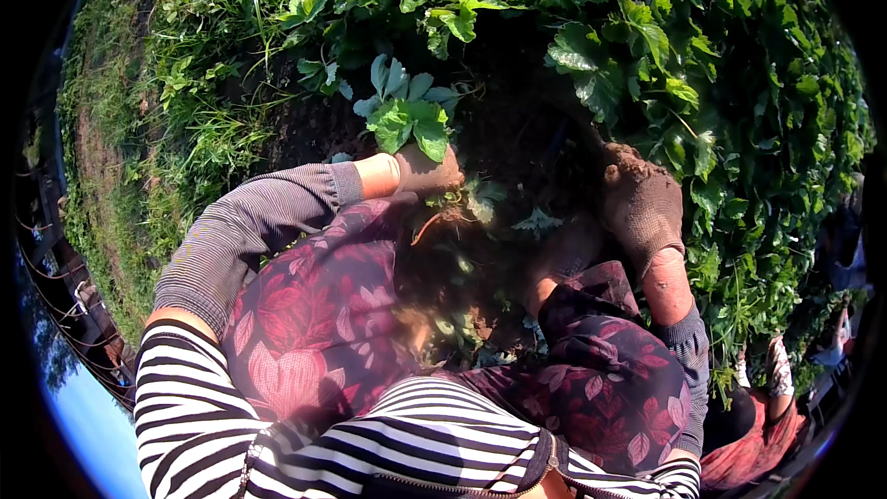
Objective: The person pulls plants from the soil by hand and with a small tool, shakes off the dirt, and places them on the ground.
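Note:
My left hand (429,170), in a soil-stained fabric glove, is closed around a leafy seedling (409,125) that looks like a strawberry plant. Its green leaves rise above the fist, and thin reddish roots or runners (426,227) hang below. My right hand (641,197), in a matching glove with wet soil on the fingers, is at the edge of the leafy row to the right. Its fingers are curled; whether it holds something in the shadow is hidden. Dark shaded soil (520,138) lies between the hands, with small loose leaves (538,222) on it.
Dense leafy plants (748,118) fill the right side and the top. Grass and weeds (229,104) grow on the left beside a bare soil strip (93,152). My bent knees (312,305) flank the soil. Another person (755,423) is at the lower right.

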Motion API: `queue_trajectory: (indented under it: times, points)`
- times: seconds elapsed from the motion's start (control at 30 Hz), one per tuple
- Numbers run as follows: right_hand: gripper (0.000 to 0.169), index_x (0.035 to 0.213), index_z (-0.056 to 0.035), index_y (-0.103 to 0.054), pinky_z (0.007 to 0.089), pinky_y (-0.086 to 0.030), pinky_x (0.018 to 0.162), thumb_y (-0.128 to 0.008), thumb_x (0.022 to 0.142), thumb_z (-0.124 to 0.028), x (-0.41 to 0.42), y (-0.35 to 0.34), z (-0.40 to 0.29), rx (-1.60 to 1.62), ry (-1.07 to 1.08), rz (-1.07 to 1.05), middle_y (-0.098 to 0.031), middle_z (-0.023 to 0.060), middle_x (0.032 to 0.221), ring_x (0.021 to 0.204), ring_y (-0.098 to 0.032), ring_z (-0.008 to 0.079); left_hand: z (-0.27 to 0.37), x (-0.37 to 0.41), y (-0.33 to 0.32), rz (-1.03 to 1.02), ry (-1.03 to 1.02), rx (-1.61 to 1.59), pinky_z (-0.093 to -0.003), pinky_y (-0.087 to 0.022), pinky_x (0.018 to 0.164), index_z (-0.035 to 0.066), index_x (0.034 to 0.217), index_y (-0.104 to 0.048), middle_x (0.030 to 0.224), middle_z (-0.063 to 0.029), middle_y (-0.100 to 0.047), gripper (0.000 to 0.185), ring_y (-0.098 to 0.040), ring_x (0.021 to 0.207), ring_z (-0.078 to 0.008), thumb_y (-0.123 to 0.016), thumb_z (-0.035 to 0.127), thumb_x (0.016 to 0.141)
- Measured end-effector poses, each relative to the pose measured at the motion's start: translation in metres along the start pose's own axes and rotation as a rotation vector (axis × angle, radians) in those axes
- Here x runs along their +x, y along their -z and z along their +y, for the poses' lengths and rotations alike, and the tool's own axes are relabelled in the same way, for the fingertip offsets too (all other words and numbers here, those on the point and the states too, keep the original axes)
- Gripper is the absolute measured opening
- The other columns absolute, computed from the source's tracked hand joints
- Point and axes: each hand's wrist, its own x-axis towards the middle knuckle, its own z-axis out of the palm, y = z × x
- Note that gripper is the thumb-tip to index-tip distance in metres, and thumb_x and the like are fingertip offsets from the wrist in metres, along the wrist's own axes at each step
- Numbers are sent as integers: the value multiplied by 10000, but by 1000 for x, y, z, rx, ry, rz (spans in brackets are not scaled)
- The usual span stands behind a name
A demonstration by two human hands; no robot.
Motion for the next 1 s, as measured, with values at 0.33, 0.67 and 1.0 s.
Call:
queue_trajectory:
  times: [0.33,0.67,1.0]
  points:
    - [301,1119,-175,-669,430,-509,855,-505,876,-240,17,-25,-12,35,33,-144,-683,119,1021,963,-634,340,-90,44,21,-54,414,291,-453,-484,859,55,1179,-622,1392,-191,-464,485,-546,1145,-335,-653,190,714]
    - [257,974,-112,-709,418,-519,811,-543,841,-256,8,-84,10,92,49,-98,-692,137,975,928,-653,328,-84,51,29,-259,588,162,-400,-525,644,44,1308,-471,981,-126,-685,641,-689,833,-270,-661,241,729]
    - [386,1215,-165,-628,437,-522,839,-485,860,-214,16,-178,45,544,209,133,-674,159,1062,987,-632,376,-88,52,28,-286,740,-259,-425,-550,710,49,936,-704,905,-157,-713,269,-700,847,-322,-614,213,743]
